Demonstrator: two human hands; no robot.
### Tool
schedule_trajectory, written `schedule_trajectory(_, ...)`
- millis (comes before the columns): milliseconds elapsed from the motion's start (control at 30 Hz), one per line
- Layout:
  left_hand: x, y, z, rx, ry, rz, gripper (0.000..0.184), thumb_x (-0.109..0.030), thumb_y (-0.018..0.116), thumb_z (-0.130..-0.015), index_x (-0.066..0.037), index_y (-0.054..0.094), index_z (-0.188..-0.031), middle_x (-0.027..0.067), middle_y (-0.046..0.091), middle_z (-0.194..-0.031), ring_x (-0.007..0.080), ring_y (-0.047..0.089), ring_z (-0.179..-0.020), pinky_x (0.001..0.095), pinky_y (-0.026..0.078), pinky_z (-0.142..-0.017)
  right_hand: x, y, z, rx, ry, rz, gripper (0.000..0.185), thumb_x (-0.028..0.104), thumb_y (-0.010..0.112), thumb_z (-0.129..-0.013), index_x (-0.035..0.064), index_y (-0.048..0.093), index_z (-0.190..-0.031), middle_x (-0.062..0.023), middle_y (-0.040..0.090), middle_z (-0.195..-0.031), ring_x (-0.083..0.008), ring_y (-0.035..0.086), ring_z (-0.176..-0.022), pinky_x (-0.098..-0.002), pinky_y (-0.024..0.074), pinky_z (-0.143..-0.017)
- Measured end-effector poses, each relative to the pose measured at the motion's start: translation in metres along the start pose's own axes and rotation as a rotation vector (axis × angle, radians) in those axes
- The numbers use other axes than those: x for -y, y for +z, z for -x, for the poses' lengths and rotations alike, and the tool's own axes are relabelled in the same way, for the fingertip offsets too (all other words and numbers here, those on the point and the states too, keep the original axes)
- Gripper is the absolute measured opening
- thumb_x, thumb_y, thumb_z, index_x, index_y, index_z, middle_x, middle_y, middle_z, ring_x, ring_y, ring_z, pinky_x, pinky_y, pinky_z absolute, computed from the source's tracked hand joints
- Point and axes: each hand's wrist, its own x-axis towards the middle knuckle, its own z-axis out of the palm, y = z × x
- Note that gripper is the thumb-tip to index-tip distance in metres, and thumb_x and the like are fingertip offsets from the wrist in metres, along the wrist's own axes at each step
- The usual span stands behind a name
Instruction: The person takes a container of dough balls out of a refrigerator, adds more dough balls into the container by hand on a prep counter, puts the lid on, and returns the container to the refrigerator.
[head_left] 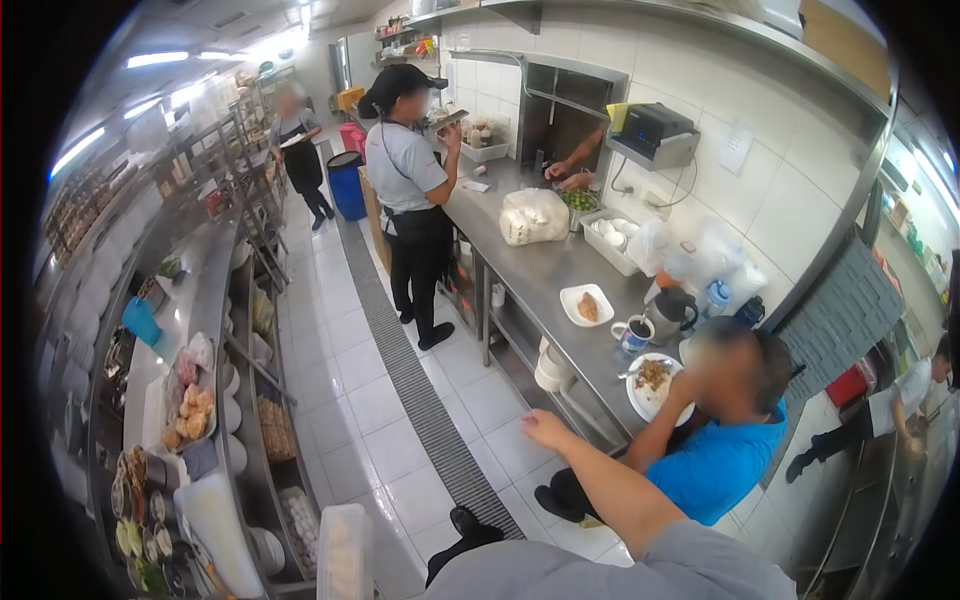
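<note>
A single wide, round-edged head camera is looking forward and steeply down from above the wearer's grey sleeve [700, 562]. It is facing along the floor drain [418, 385], with one steel tabletop [540, 267] running close on the right. The wearer's right hand [545, 428] is appearing near, below centre; the aisle's far end is sitting small at upper left.

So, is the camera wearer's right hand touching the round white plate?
No, the right hand shows against the floor, with a visible gap between it and the plate.
</note>
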Motion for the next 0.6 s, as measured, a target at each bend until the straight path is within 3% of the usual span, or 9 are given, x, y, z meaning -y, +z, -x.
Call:
schedule_trajectory(33, 0.002, 0.013, -0.016, 0.000, -0.316, 0.474, 0.078, -0.052, 0.058, -0.102, -0.005, 0.036, -0.161, 0.0300, 0.057, -0.144, 0.0460, 0.058, -0.124, 0.0621, 0.048, -0.103, 0.022, -0.005, -0.020, 0.026, 0.039, -0.084, 0.049, 0.025, 0.078, -0.097, 0.0019, 0.066, -0.138, -0.0134, 0.076, -0.120, -0.0203, 0.072, -0.103, -0.0353, 0.0584, -0.083)
schedule_trajectory(67, 0.006, 0.022, -0.035, -0.004, -0.369, 0.484, 0.082, -0.058, 0.058, -0.100, -0.006, 0.037, -0.161, 0.0319, 0.049, -0.151, 0.0491, 0.052, -0.131, 0.0679, 0.044, -0.107, 0.036, -0.010, -0.036, 0.019, 0.039, -0.075, 0.049, 0.025, 0.078, -0.097, 0.0019, 0.066, -0.138, -0.0134, 0.076, -0.120, -0.0203, 0.072, -0.103, -0.0353, 0.0584, -0.083)
schedule_trajectory(200, -0.019, 0.085, -0.102, -0.031, -0.377, 0.424, 0.078, -0.055, 0.060, -0.100, -0.007, 0.041, -0.158, 0.0300, 0.050, -0.149, 0.0453, 0.054, -0.130, 0.0643, 0.046, -0.107, 0.084, -0.058, -0.085, -0.126, -0.051, -0.399, 0.052, 0.022, 0.074, -0.100, 0.0049, 0.058, -0.147, -0.0091, 0.072, -0.117, -0.0175, 0.070, -0.097, -0.0341, 0.0581, -0.078)
schedule_trajectory(267, -0.045, 0.114, -0.129, 0.001, 0.139, -0.372, 0.072, -0.050, 0.062, -0.101, -0.006, 0.044, -0.155, 0.0266, 0.049, -0.151, 0.0407, 0.052, -0.133, 0.0597, 0.048, -0.108, 0.103, -0.103, -0.101, -0.255, -0.042, -0.677, 0.053, 0.020, 0.075, -0.100, 0.0058, 0.055, -0.147, -0.0090, 0.070, -0.118, -0.0192, 0.071, -0.096, -0.0360, 0.0590, -0.079)
schedule_trajectory(300, -0.062, 0.132, -0.145, 0.015, 0.137, -0.384, 0.072, -0.050, 0.062, -0.101, -0.006, 0.044, -0.155, 0.0266, 0.049, -0.151, 0.0407, 0.052, -0.133, 0.0597, 0.048, -0.108, 0.104, -0.131, -0.113, -0.332, -0.026, -0.769, 0.053, 0.020, 0.076, -0.099, 0.0061, 0.056, -0.146, -0.0093, 0.070, -0.118, -0.0198, 0.071, -0.096, -0.0369, 0.0594, -0.079)
schedule_trajectory(400, -0.175, 0.226, -0.168, -0.202, -0.338, 0.459, 0.070, -0.041, 0.063, -0.101, 0.004, 0.046, -0.151, 0.0238, 0.051, -0.154, 0.0399, 0.047, -0.140, 0.0533, 0.042, -0.117, 0.088, -0.209, -0.150, -0.642, 0.000, -1.028, 0.049, 0.020, 0.075, -0.099, 0.0074, 0.057, -0.142, -0.0091, 0.070, -0.118, -0.0239, 0.073, -0.097, -0.0403, 0.0617, -0.081)
schedule_trajectory(433, -0.197, 0.240, -0.174, -0.193, -0.340, 0.448, 0.070, -0.041, 0.063, -0.101, 0.004, 0.046, -0.151, 0.0238, 0.051, -0.154, 0.0399, 0.047, -0.140, 0.0533, 0.042, -0.117, 0.082, -0.234, -0.158, -0.727, -0.026, -1.041, 0.047, 0.021, 0.074, -0.099, 0.0078, 0.058, -0.141, -0.0087, 0.070, -0.117, -0.0250, 0.074, -0.097, -0.0417, 0.0625, -0.082)
schedule_trajectory(533, -0.223, 0.282, -0.195, -0.157, -0.271, 0.581, 0.070, -0.044, 0.060, -0.103, 0.005, 0.047, -0.151, 0.0245, 0.054, -0.156, 0.0415, 0.049, -0.139, 0.0510, 0.040, -0.118, 0.040, -0.313, -0.197, -0.950, 0.064, -1.209, 0.062, 0.027, 0.072, -0.100, 0.0084, 0.048, -0.154, -0.0168, 0.058, -0.141, -0.0338, 0.063, -0.127, -0.0499, 0.0552, -0.106)
schedule_trajectory(600, -0.173, 0.256, -0.236, -0.033, -0.020, 0.271, 0.072, -0.048, 0.060, -0.102, 0.005, 0.048, -0.150, 0.0236, 0.059, -0.149, 0.0399, 0.053, -0.133, 0.0481, 0.040, -0.116, 0.018, -0.352, -0.224, -0.974, 0.089, -1.358, 0.069, 0.030, 0.072, -0.100, 0.0087, 0.043, -0.159, -0.0196, 0.050, -0.151, -0.0362, 0.056, -0.138, -0.0521, 0.0505, -0.113)
